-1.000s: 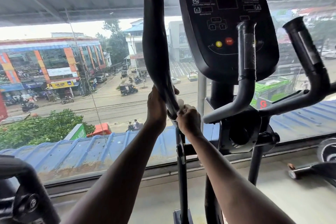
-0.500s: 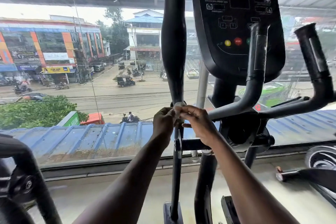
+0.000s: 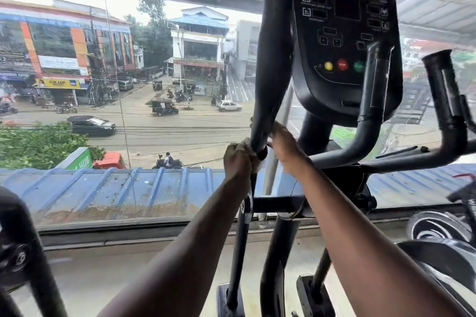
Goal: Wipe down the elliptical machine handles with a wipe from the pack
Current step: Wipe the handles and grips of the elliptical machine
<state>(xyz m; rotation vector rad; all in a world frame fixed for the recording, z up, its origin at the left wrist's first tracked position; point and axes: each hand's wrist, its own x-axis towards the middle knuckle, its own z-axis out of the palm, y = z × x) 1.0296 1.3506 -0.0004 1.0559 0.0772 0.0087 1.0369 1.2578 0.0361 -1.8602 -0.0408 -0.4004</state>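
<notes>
Both my hands are at the lower end of the long moving handle (image 3: 273,59), where its black grip narrows toward the thinner bar. My left hand (image 3: 238,158) is closed into a fist around that narrow end, with the white wipe (image 3: 248,143) bunched under the fingers; only a pale scrap of it shows above my knuckles and beside the grip's bottom knob. My right hand (image 3: 283,143) is curled against the handle's right side, just above the left; whether it fully grips I cannot tell.

Change from half a second ago: my hands then met fingertip to fingertip on the wipe in front of the bar, below the grip. Now they sit apart, one on each side of the handle, the right one higher on the grip. The view has also tilted up and drawn closer.

The console (image 3: 345,44) hangs right of the handle; the two fixed handles (image 3: 376,100) are untouched.
</notes>
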